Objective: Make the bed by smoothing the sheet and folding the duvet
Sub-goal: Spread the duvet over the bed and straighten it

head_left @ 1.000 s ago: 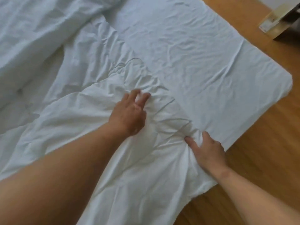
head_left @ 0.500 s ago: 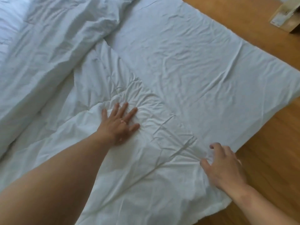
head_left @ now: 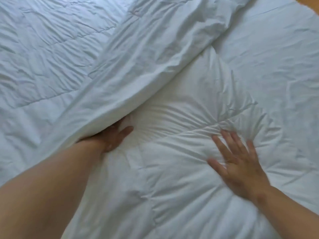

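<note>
The white duvet spreads over the bed, its folded-over roll running diagonally. The left hand sits under that roll, its fingers hidden, so I cannot tell its grip. The right hand presses flat, fingers spread. Uneven dragging could bunch the radiating puckers tighter.

White bedding: cloth throughout, matt.

We list the duvet as white woven cloth, matt, soft and padded. Its stitched quilting lines pucker the surface into fine radiating creases. Its turned-over fold is the same cloth, smoother along the rolled edge and more crumpled higher up. We list the sheet at the right as thinner white cloth, matt and flat-lying, with shallow wrinkles. We note a sliver of floor in the top right corner, orange-brown and seemingly wood. Too little of it shows for us to tell gloss or grain.
</note>
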Demonstrator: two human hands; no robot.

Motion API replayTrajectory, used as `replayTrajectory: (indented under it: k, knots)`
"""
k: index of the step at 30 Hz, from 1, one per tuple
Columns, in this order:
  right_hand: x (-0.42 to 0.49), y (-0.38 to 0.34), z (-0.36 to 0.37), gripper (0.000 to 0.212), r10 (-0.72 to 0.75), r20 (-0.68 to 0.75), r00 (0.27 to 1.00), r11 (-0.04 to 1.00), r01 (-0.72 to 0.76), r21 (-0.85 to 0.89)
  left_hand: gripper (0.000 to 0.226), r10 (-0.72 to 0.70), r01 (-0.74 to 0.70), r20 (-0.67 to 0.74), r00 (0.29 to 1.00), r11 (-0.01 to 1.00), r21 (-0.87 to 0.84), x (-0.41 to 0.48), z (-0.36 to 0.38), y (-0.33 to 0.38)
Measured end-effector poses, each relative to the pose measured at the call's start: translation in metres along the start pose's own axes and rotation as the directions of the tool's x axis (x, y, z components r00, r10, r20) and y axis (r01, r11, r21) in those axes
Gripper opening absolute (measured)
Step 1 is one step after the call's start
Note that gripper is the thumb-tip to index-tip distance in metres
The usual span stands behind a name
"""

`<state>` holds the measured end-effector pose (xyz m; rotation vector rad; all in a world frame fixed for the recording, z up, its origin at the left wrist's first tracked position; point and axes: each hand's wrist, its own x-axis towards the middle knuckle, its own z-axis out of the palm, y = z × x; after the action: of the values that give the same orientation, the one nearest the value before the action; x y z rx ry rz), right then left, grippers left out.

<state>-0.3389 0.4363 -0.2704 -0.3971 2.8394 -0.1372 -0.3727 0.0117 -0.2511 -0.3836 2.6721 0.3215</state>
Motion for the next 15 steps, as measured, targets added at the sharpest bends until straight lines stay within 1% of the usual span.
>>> replayTrajectory:
  k: [1,3,5,6,7,8,9,10,11,12,13,14,15]
  knots:
    - [0.001,-0.001,-0.002,0.077,0.016,0.031,0.999,1.000,-0.015,-0.017,0.092,-0.082,0.082,-0.005,0.997,0.996,-0.044,-0.002,-0.010,-0.033]
    - [0.004,-0.013,-0.016,0.080,0.093,0.064,0.994,0.996,-0.093,-0.006,0.087,-0.181,0.181,0.014,0.983,0.977,-0.110,-0.013,-0.027,-0.068]
    - [0.018,-0.048,-0.032,0.082,0.265,0.040,0.963,0.959,-0.267,0.089,0.078,-0.219,0.229,0.083,0.972,0.960,-0.159,-0.030,-0.028,-0.063]
    - [0.029,-0.074,-0.038,0.083,0.340,0.022,0.940,0.929,-0.339,0.150,0.078,-0.211,0.224,0.092,0.973,0.962,-0.160,-0.037,-0.028,-0.051]
    - [0.041,-0.102,-0.045,0.081,0.368,-0.001,0.930,0.911,-0.360,0.202,0.077,-0.152,0.163,0.085,0.985,0.976,-0.146,-0.046,-0.036,-0.031]
    - [0.053,-0.132,-0.045,0.076,0.337,-0.034,0.941,0.917,-0.320,0.239,0.071,-0.032,0.038,0.085,0.996,0.996,-0.076,-0.052,-0.047,-0.011]
    - [0.066,-0.163,-0.046,0.075,0.265,-0.052,0.963,0.938,-0.246,0.244,0.057,0.129,-0.129,0.045,0.991,0.992,0.006,-0.053,-0.060,0.009]
    - [0.079,-0.194,-0.044,0.077,0.192,-0.047,0.980,0.957,-0.176,0.230,0.042,0.323,-0.318,-0.064,0.944,0.945,0.072,-0.051,-0.074,0.025]
    - [0.092,-0.222,-0.040,0.081,0.125,-0.028,0.992,0.971,-0.117,0.206,0.034,0.474,-0.447,-0.215,0.854,0.880,0.164,-0.046,-0.089,0.039]
    - [0.104,-0.246,-0.035,0.085,0.072,-0.003,0.997,0.983,-0.071,0.170,0.036,0.543,-0.491,-0.338,0.769,0.840,0.232,-0.036,-0.107,0.052]
    - [0.113,-0.267,-0.028,0.087,0.040,0.042,0.998,0.990,-0.046,0.133,0.043,0.572,-0.476,-0.384,0.725,0.819,0.320,-0.017,-0.114,0.054]
    - [0.120,-0.281,-0.020,0.086,0.040,0.093,0.995,0.992,-0.050,0.112,0.051,0.554,-0.420,-0.341,0.760,0.818,0.392,0.001,-0.119,0.057]
    - [0.123,-0.291,-0.012,0.085,0.051,0.110,0.993,0.992,-0.063,0.111,0.058,0.513,-0.360,-0.288,0.809,0.819,0.447,0.021,-0.122,0.057]
